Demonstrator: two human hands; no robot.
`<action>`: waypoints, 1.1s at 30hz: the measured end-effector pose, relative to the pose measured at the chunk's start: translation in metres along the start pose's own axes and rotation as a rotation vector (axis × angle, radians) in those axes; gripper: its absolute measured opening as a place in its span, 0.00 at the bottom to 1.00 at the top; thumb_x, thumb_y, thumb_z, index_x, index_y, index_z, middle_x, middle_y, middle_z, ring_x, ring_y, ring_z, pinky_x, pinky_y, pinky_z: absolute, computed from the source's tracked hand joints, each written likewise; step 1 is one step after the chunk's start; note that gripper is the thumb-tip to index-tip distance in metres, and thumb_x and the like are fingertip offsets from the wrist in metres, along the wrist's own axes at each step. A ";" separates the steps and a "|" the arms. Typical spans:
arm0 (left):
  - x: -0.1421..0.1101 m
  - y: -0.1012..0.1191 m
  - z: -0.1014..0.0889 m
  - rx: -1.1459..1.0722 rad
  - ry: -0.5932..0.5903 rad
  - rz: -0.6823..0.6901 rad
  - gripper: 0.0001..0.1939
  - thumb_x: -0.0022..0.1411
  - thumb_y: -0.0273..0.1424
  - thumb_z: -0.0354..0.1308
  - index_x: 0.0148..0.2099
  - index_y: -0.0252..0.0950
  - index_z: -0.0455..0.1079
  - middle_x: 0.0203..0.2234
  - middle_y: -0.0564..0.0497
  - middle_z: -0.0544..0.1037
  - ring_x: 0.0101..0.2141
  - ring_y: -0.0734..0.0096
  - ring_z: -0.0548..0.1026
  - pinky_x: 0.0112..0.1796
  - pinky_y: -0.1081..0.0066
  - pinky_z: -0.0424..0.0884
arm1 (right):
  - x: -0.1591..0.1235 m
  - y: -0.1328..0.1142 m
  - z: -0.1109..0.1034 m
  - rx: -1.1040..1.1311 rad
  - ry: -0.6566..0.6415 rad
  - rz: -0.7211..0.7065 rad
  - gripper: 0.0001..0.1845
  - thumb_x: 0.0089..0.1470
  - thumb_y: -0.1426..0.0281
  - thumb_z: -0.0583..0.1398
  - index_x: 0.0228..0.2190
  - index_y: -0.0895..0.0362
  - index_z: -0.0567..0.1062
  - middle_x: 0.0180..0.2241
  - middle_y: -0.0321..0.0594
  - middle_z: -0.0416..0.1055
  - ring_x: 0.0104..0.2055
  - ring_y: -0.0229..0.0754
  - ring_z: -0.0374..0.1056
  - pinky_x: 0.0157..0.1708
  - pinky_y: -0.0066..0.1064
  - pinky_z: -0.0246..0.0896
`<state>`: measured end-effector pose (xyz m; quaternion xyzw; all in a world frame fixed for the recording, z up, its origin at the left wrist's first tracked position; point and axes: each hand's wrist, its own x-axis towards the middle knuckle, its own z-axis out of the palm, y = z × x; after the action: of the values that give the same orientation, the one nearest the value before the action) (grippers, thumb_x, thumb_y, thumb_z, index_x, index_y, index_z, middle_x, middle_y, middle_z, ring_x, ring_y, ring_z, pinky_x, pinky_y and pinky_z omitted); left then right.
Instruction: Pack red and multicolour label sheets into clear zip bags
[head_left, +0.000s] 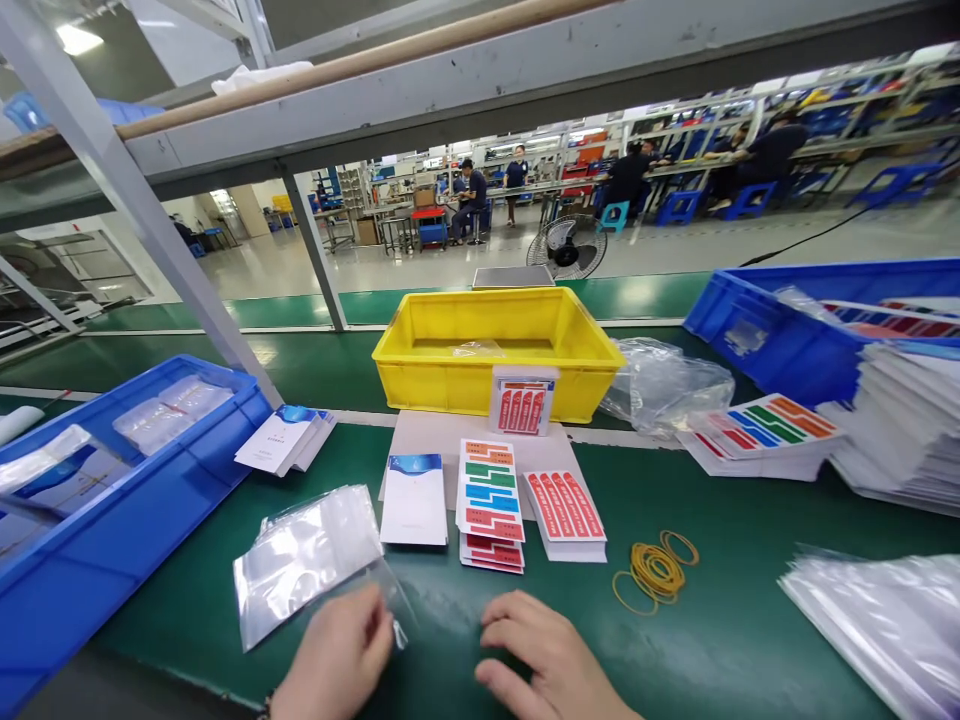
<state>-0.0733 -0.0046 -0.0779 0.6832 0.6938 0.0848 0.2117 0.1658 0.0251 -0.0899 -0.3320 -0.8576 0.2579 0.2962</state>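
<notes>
Both hands rest low at the near edge of the green counter (697, 640). The left hand (337, 660) has its fingers curled, with the fingertips pinching the edge of a clear plastic bag (386, 590) that lies flat on the counter just in front of it. The right hand (547, 655) lies palm down with fingers loosely spread, touching the counter just to the right of that bag; it grips nothing.

A stack of clear zip bags (304, 555) lies just left of and beyond the left hand, touching or overlapping the held bag.

Directly beyond the hands, three small stacks sit side by side: a white booklet with a blue top (414, 500) at left, a stack of multicolour label sheets (490, 500) in the middle, and a stack of red label sheets (566, 512) at right. Beyond them a packet of red labels (522, 402) leans upright against the near wall of a yellow bin (442, 385).

A loose cluster of yellow rubber bands (654, 572) lies on the counter to the right of the red label sheets, well apart from the right hand.

At far left, a blue crate (135, 520) holds bagged items, with a pile of white booklets (283, 440) just beside its right corner. At right, a second blue crate (780, 335) stands behind tall stacks of printed sheets (900, 430); a pile of multicolour sheets (757, 435) and crumpled clear plastic (660, 385) lie near the yellow bin. More clear bags (885, 620) occupy the near right corner.
</notes>
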 end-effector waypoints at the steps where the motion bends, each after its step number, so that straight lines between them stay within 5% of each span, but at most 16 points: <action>1: -0.001 0.010 0.011 -0.025 -0.017 0.066 0.10 0.57 0.30 0.45 0.23 0.38 0.58 0.20 0.52 0.71 0.22 0.70 0.67 0.24 0.73 0.55 | 0.003 -0.002 0.007 -0.020 -0.039 0.050 0.09 0.51 0.65 0.58 0.33 0.57 0.72 0.30 0.42 0.73 0.32 0.44 0.70 0.31 0.31 0.65; 4: 0.002 0.032 0.037 -0.151 -0.059 0.153 0.09 0.55 0.29 0.47 0.23 0.38 0.58 0.19 0.51 0.71 0.21 0.71 0.66 0.24 0.73 0.56 | 0.011 0.002 0.030 -0.124 -0.113 0.136 0.20 0.51 0.70 0.55 0.46 0.63 0.67 0.32 0.45 0.75 0.30 0.46 0.72 0.30 0.33 0.66; 7: 0.012 0.041 0.046 -0.416 -0.063 0.135 0.10 0.57 0.33 0.47 0.25 0.37 0.61 0.20 0.52 0.70 0.23 0.72 0.66 0.26 0.74 0.59 | 0.010 0.016 0.048 -0.224 -0.098 0.074 0.23 0.49 0.78 0.49 0.48 0.65 0.65 0.34 0.49 0.75 0.32 0.47 0.72 0.29 0.34 0.66; 13: 0.027 0.045 0.048 -0.834 -0.074 -0.083 0.20 0.57 0.43 0.47 0.20 0.36 0.61 0.12 0.58 0.60 0.16 0.77 0.58 0.20 0.75 0.56 | 0.002 0.027 0.056 -0.238 -0.021 -0.064 0.25 0.50 0.79 0.47 0.52 0.66 0.61 0.31 0.48 0.74 0.29 0.45 0.70 0.27 0.32 0.64; 19: 0.031 0.045 0.056 -0.924 -0.049 -0.048 0.19 0.53 0.43 0.53 0.19 0.35 0.61 0.13 0.58 0.60 0.18 0.77 0.58 0.22 0.76 0.55 | 0.012 0.014 0.035 0.072 -0.031 0.193 0.05 0.51 0.72 0.54 0.28 0.57 0.70 0.25 0.37 0.68 0.26 0.37 0.64 0.26 0.26 0.58; 26: 0.028 0.046 0.061 -0.758 -0.038 0.036 0.18 0.55 0.41 0.51 0.18 0.37 0.56 0.15 0.56 0.61 0.21 0.73 0.59 0.25 0.74 0.56 | 0.014 0.021 0.037 0.045 -0.027 0.185 0.15 0.53 0.75 0.49 0.17 0.57 0.63 0.18 0.32 0.61 0.20 0.34 0.58 0.21 0.25 0.48; 33: 0.032 0.045 0.071 -0.843 -0.038 -0.038 0.17 0.51 0.40 0.52 0.18 0.38 0.53 0.15 0.57 0.56 0.20 0.75 0.56 0.24 0.74 0.54 | 0.018 0.033 0.046 -0.256 0.202 0.265 0.14 0.50 0.77 0.47 0.17 0.57 0.62 0.17 0.36 0.62 0.20 0.36 0.57 0.22 0.28 0.46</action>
<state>-0.0024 0.0172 -0.1285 0.5251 0.6068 0.3449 0.4870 0.1378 0.0481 -0.1369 -0.5010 -0.7982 0.1487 0.2997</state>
